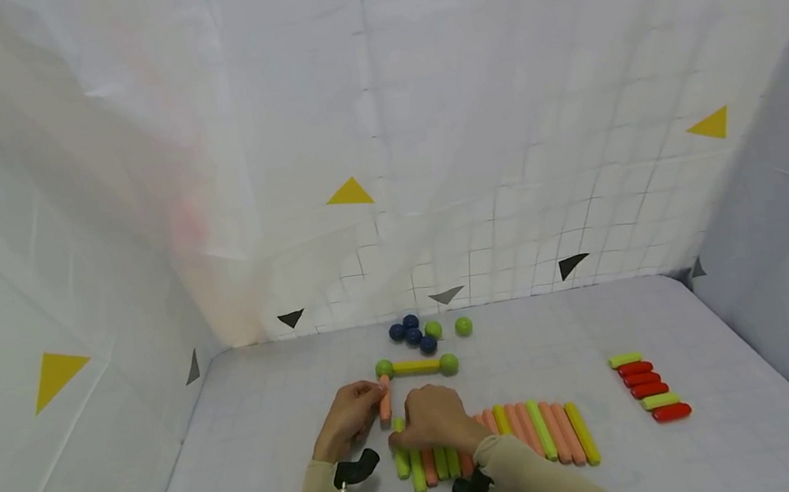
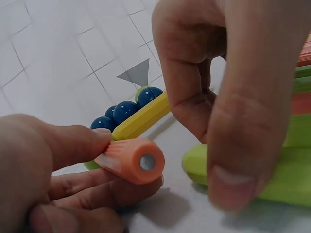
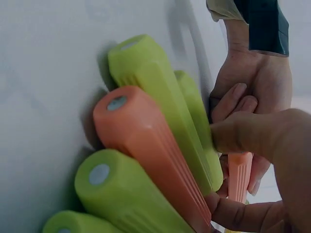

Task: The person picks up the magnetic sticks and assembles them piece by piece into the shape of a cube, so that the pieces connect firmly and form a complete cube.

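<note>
My left hand (image 1: 350,416) pinches an orange magnetic stick (image 1: 385,407) between thumb and fingers. In the left wrist view, a round metal end shows on this orange stick (image 2: 138,161). Its far end meets or nearly meets a green ball (image 1: 384,368); the fingers partly hide that spot. From this ball a yellow stick (image 1: 416,366) runs to a second green ball (image 1: 449,364). My right hand (image 1: 434,421) is at the left end of a row of sticks, thumb and a finger about the outermost light green stick (image 1: 403,465). The right wrist view shows that green stick (image 3: 197,116) partly covered.
Several dark blue balls (image 1: 413,336) lie behind the yellow stick, beside two loose green balls (image 1: 463,325). The stick row continues rightward to a yellow stick (image 1: 582,434). Farther right is a column of short red sticks (image 1: 642,379) and light green ones (image 1: 660,402). White walls surround the table (image 1: 261,374).
</note>
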The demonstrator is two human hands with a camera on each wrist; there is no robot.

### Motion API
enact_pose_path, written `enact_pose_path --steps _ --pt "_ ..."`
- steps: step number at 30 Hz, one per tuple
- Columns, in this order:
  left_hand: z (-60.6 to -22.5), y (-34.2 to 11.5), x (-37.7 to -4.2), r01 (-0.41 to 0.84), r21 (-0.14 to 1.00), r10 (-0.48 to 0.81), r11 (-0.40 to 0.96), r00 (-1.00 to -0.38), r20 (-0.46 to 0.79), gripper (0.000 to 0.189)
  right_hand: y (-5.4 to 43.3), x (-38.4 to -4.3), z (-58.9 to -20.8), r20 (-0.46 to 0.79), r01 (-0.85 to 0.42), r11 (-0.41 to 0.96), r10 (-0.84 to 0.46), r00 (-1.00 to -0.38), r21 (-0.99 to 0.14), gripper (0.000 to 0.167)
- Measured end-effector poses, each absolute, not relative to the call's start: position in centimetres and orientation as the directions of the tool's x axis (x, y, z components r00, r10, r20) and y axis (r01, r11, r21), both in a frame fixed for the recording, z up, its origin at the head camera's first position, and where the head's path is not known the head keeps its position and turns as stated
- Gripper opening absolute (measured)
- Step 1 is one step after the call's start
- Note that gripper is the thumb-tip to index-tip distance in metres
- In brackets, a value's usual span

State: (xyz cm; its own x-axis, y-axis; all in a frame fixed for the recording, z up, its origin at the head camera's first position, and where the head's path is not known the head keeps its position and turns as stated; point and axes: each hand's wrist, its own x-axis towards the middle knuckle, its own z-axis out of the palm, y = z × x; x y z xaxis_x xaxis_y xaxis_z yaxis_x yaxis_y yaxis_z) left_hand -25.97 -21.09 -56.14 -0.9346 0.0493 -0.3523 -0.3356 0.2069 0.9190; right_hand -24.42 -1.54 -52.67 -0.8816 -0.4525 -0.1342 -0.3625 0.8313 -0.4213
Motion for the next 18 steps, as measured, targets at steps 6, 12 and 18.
enact_pose_path --steps 6,12,18 --pt "-56.2 -21.1 -25.9 -0.318 0.925 0.057 0.208 -0.940 -0.336 0.039 -1.5 -24.9 -53.2 -0.143 -0.326 0.811 -0.442 -0.886 -0.485 0.048" --pt "-56.1 -21.1 -25.8 -0.295 0.931 0.075 0.214 -0.946 -0.317 0.039 -0.6 -25.8 -53.1 -0.188 -0.198 0.735 -0.407 -0.894 -0.649 0.050" --pt "-56.1 -21.2 -25.9 -0.297 0.929 0.073 0.218 -0.945 -0.320 0.037 1.7 -27.7 -52.0 -0.214 -0.044 0.570 -0.379 -0.900 -0.820 0.033"
